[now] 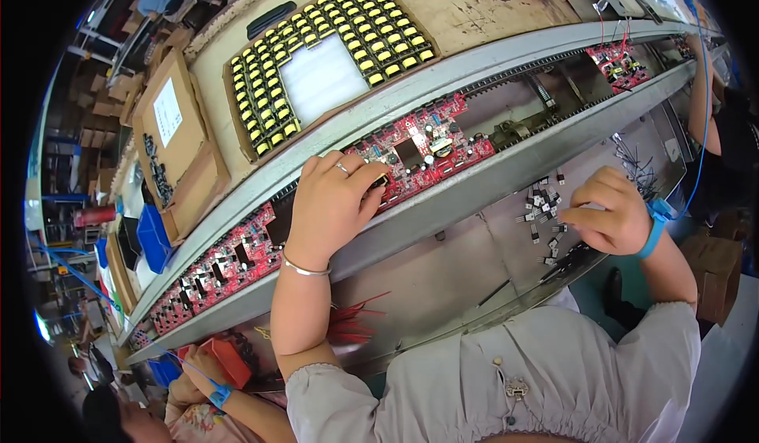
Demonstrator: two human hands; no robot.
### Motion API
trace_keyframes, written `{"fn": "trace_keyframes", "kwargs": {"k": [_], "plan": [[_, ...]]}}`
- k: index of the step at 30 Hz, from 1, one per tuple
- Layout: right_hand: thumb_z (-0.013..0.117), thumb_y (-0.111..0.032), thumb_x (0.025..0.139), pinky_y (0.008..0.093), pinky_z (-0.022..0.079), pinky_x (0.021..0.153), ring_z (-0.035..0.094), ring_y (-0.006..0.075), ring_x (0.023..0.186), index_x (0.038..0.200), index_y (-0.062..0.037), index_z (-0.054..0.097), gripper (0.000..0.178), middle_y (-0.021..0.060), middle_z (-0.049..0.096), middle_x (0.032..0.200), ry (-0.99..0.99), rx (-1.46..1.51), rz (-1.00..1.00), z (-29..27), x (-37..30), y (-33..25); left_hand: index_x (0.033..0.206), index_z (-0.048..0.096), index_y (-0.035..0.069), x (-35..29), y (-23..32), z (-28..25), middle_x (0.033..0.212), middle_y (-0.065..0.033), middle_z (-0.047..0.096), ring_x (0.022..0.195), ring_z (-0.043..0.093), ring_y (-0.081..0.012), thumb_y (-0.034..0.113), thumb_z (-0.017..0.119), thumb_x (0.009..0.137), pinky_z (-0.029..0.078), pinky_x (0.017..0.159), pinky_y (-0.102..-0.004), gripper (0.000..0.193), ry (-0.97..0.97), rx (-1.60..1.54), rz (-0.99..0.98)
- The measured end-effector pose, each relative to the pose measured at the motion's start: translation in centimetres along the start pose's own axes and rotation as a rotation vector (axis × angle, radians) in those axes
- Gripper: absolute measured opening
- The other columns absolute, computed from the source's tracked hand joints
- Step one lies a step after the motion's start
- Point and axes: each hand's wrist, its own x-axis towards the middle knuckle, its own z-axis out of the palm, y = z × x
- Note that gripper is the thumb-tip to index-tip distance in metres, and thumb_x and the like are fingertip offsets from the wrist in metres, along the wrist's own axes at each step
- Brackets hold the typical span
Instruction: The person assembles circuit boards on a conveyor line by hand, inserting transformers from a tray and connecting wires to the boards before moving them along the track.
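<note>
My left hand [336, 198], with a ring and a bracelet, reaches over the conveyor rail. Its fingers are closed on a small transformer [381, 180], mostly hidden, at the left end of a red circuit board [433, 144]. Several electronic parts stand on that board. To the right, my right hand [607, 212] wears a blue wrist strap [658, 220]. Thumb and fingers are pinched together beside a scatter of black three-legged transistors [541, 202] on the metal work surface. Whatever lies between those fingertips is hidden.
Beyond the rail sits a box of yellow-and-black transformers [324, 79]. Another red board [617, 65] rides farther right; more boards [229, 265] line the left. Red wires [354, 320] lie near my left forearm. Co-workers' arms [257, 419] show lower left and at right.
</note>
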Motion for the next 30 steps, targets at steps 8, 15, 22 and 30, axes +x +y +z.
{"fn": "trace_keyframes", "kwargs": {"k": [8, 15, 22, 30], "plan": [[0.063, -0.002, 0.066, 0.0348, 0.042, 0.063, 0.054, 0.0247, 0.068, 0.086, -0.0074, 0.065, 0.021, 0.0063, 0.057, 0.080, 0.064, 0.004, 0.269, -0.9, -4.0, -2.1, 0.089, 0.064, 0.014, 0.3, 0.3, -0.4, 0.075, -0.0019, 0.058, 0.075, 0.054, -0.0223, 0.013, 0.069, 0.069, 0.038, 0.068, -0.0358, 0.020, -0.035, 0.005, -0.024], [0.061, 0.000, 0.065, 0.0357, 0.041, 0.063, 0.053, 0.0261, 0.070, 0.084, -0.0056, 0.064, 0.020, 0.0073, 0.056, 0.078, 0.090, 0.025, 0.284, 0.2, -5.1, -2.0, 0.087, 0.065, 0.015, 0.8, 0.6, -0.7, 0.073, -0.0021, 0.057, 0.074, 0.053, -0.0229, 0.013, 0.069, 0.068, 0.038, 0.068, -0.0354, 0.020, -0.052, -0.005, 0.006], [0.061, 0.000, 0.065, 0.0361, 0.042, 0.064, 0.055, 0.0259, 0.071, 0.083, -0.0068, 0.063, 0.019, 0.0066, 0.059, 0.079, 0.055, 0.035, 0.271, 1.0, -5.4, -1.2, 0.088, 0.065, 0.015, 1.2, 0.3, -0.7, 0.070, -0.0011, 0.057, 0.074, 0.053, -0.0226, 0.012, 0.069, 0.067, 0.038, 0.067, -0.0355, 0.021, -0.061, -0.057, 0.011], [0.061, -0.002, 0.069, 0.0353, 0.039, 0.070, 0.055, 0.0245, 0.075, 0.084, -0.0076, 0.064, 0.016, 0.0058, 0.059, 0.080, -0.001, -0.001, 0.371, -0.5, -6.4, 0.1, 0.078, 0.063, 0.012, 3.0, 0.9, 0.1, 0.072, -0.0038, 0.061, 0.073, 0.054, -0.0240, 0.016, 0.070, 0.069, 0.038, 0.067, -0.0363, 0.012, -0.031, -0.043, -0.018]]}}
